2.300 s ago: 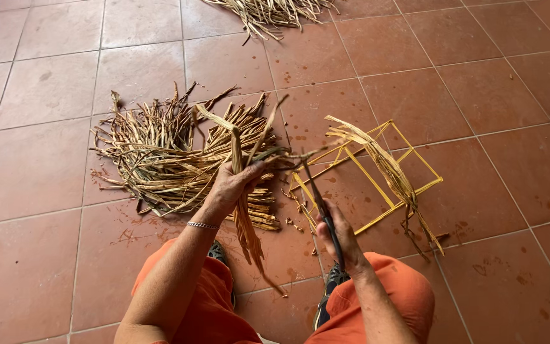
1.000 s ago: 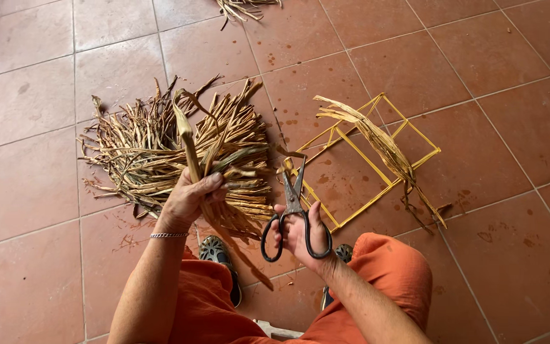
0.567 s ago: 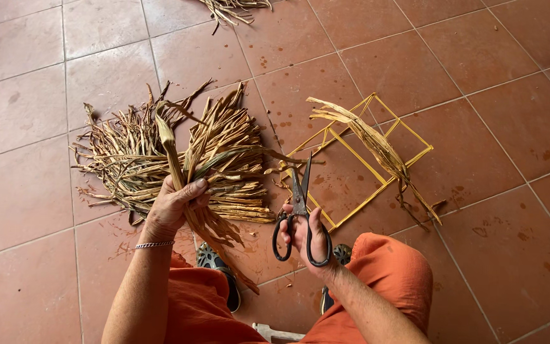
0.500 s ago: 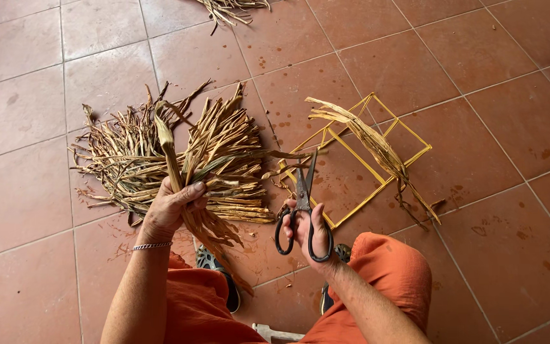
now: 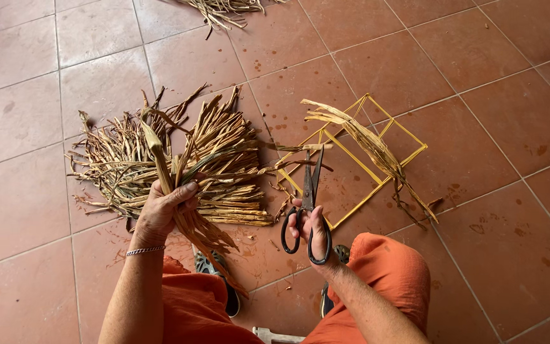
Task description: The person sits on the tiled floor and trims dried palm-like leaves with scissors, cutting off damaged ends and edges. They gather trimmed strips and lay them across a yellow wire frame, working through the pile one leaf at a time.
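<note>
My left hand [image 5: 163,209] grips a small bundle of dried plant strips [image 5: 160,153], its ends sticking up and its tail hanging down toward my knee. It hovers over a big heap of dried strips [image 5: 224,159] on the tiled floor. My right hand [image 5: 312,229] holds black scissors [image 5: 309,197] by the loops, blades pointing away and slightly apart. Just beyond the blades lies a yellow wire frame [image 5: 377,159] with dried strips [image 5: 364,137] woven over it.
The floor is red-brown tiles [image 5: 491,114]. Another clump of dried strips [image 5: 224,7] lies at the far edge. My orange-clad knees [image 5: 389,274] and sandalled feet [image 5: 214,271] fill the lower part of the view, with a pale stool edge [image 5: 275,334] at the bottom.
My left hand has drawn a bundle out of the heap and lifted it to the left. My right hand has picked the scissors up and brought them toward me, blades pointing away.
</note>
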`<state>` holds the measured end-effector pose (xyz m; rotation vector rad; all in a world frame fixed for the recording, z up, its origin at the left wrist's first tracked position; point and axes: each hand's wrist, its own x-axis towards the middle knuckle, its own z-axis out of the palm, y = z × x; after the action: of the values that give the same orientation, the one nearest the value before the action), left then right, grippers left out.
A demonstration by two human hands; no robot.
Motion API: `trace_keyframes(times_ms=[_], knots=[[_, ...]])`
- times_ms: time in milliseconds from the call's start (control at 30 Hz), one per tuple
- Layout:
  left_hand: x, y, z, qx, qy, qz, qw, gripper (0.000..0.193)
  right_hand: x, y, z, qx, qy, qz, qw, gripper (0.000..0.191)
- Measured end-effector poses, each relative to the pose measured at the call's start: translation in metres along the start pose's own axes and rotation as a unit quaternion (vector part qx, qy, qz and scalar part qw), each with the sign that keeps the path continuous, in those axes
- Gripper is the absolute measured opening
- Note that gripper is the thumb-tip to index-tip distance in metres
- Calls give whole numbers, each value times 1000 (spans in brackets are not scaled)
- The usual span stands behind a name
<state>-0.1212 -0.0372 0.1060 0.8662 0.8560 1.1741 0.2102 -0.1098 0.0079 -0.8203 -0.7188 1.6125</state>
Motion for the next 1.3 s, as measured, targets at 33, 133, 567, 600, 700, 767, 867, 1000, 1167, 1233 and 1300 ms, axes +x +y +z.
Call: trace_keyframes(times_ms=[33, 133, 567, 600, 700, 767, 867, 1000, 1167, 1233, 1300], knots=[[0, -1, -2, -2, 8, -5, 1000, 26, 2, -1, -2, -2, 10, -1, 1000, 77], [0, -2, -6, 1, -6, 4, 1000, 23, 6, -1, -6, -9, -12, -27, 1000, 76], [3, 2, 0, 11, 15, 9, 1000, 22, 0, -2, -7, -106, 86, 8, 991, 63], [2, 4, 1, 16, 21, 10, 1000, 22, 0, -2, -7, -109, 92, 14, 990, 63], [2, 6, 3, 19, 27, 12, 999, 23, -2, -3, -6, -124, 86, 11, 988, 64], [2, 7, 1, 18, 22, 14, 999, 24, -2, -2, -6, -104, 74, 12, 992, 65], [3, 6, -3, 15, 8, 11, 1000, 25, 0, -1, -5, -42, 54, 35, 997, 68], [3, 6, -10, 14, -27, 5, 1000, 27, 5, 2, -9, -56, 40, 21, 997, 69], [-3, 8, -22, 11, -49, -19, 999, 31, 6, 6, -11, -89, 52, -22, 994, 69], [-6, 6, -26, 26, -24, -38, 999, 36, 7, 8, -12, -99, 64, -16, 993, 69], [-8, 4, -31, 56, -44, -31, 997, 35, 10, 7, -12, -94, 67, -15, 993, 69]])
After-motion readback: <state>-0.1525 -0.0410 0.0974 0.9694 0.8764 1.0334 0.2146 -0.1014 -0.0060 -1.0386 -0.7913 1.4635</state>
